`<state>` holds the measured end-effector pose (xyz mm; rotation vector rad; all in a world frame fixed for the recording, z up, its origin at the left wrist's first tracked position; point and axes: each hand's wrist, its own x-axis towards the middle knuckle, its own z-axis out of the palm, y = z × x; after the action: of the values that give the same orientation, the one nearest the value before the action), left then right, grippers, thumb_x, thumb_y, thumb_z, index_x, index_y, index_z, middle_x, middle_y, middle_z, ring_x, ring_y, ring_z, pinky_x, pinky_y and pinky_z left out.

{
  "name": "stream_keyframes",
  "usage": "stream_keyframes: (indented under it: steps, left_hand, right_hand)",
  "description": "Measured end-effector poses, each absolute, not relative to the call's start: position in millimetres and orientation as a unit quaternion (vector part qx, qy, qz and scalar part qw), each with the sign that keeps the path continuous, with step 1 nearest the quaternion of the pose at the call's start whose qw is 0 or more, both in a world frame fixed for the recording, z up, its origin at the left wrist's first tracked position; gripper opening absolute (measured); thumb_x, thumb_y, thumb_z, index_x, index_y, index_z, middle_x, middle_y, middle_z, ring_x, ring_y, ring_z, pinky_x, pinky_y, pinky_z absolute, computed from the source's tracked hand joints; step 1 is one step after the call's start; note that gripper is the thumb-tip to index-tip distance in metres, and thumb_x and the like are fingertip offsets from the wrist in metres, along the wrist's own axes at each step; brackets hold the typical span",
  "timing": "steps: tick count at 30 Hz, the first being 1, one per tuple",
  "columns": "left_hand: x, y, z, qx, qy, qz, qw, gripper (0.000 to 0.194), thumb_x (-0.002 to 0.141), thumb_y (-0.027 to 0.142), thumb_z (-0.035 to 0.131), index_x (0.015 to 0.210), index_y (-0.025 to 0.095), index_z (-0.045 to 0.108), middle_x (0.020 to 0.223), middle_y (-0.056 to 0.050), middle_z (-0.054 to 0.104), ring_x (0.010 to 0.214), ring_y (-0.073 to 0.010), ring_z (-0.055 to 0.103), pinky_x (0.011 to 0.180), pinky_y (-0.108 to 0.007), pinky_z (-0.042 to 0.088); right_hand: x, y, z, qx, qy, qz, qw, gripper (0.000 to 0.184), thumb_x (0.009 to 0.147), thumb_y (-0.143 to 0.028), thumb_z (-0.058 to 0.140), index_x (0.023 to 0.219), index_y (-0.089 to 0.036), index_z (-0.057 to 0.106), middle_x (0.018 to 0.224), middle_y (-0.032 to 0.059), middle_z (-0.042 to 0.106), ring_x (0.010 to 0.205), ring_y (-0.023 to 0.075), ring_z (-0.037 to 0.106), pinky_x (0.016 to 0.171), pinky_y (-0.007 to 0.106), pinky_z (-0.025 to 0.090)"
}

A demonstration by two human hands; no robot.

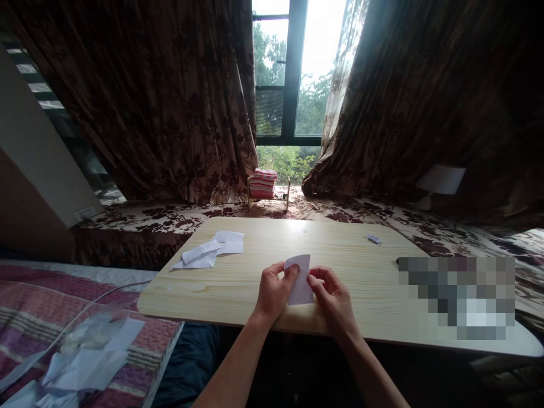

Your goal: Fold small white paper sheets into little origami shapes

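Observation:
Just above the front edge of the table I hold a small white piece of paper (301, 286) upright, roughly rectangular with a slightly curved top edge. My left hand (274, 292) grips its left side, thumb pressed on the face turned to me and fingers behind. At the right edge, my right hand (334, 294) pinches the paper between thumb and forefinger, the other fingers curled. Farther left on the table lie folded white paper sheets (229, 242), partly overlapping. A small crumpled or folded paper piece (373, 239) rests toward the right rear of the table.
The pale wood table (255, 283) has rounded corners. A pixelated area covers its right side. Left of it, loose papers (85, 368) and a clear plastic bag (91, 333) lie on a striped bedspread (140, 351). Behind stand a small rack with red-striped cloths (262, 184) and a lamp (442, 179).

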<state>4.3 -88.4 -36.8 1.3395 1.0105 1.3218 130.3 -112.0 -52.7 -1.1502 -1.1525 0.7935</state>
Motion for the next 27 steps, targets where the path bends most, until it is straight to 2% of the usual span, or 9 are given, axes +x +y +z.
stream_keyframes:
  steps: [8,14,19,27]
  left_hand:
    - [12.2,-90.4,-35.4,0.561,0.398,0.531,0.495,0.033,0.076,0.044,0.062,0.077,0.012,0.068,0.068,-0.004,0.064,0.060,-0.0134,0.055,0.054,-0.022,0.042]
    - [5.3,-95.9,-40.9,0.579,0.410,0.536,0.457,0.029,0.072,0.041,0.066,0.077,0.013,0.070,0.077,-0.006,0.068,0.076,-0.0188,0.060,0.067,-0.025,0.046]
    - [3.7,-94.7,-42.7,0.574,0.422,0.538,0.450,0.029,0.072,0.042,0.065,0.072,0.013,0.069,0.070,-0.004,0.066,0.067,-0.0156,0.057,0.063,-0.024,0.045]
    - [3.9,-94.1,-46.2,0.561,0.429,0.541,0.456,0.030,0.071,0.043,0.065,0.069,0.013,0.068,0.067,-0.002,0.064,0.062,-0.0132,0.054,0.059,-0.022,0.043]
  right_hand:
    - [133.7,-105.4,-62.6,-0.451,-0.467,0.373,0.663,0.025,0.075,-0.042,0.064,0.082,-0.019,0.061,0.078,0.0032,0.063,0.067,0.0159,0.056,0.060,0.028,0.046]
    - [134.2,-104.5,-62.5,-0.457,-0.450,0.367,0.673,0.025,0.074,-0.042,0.065,0.083,-0.018,0.064,0.077,0.0031,0.065,0.069,0.0168,0.059,0.063,0.029,0.048]
    - [137.1,-104.5,-63.4,-0.493,-0.406,0.334,0.694,0.027,0.078,-0.040,0.060,0.094,-0.020,0.064,0.088,0.0035,0.064,0.076,0.0161,0.056,0.068,0.029,0.046]
    - [136.7,-105.8,-62.4,-0.503,-0.410,0.325,0.688,0.027,0.076,-0.042,0.059,0.087,-0.019,0.065,0.084,0.0042,0.064,0.077,0.0180,0.056,0.070,0.033,0.046]
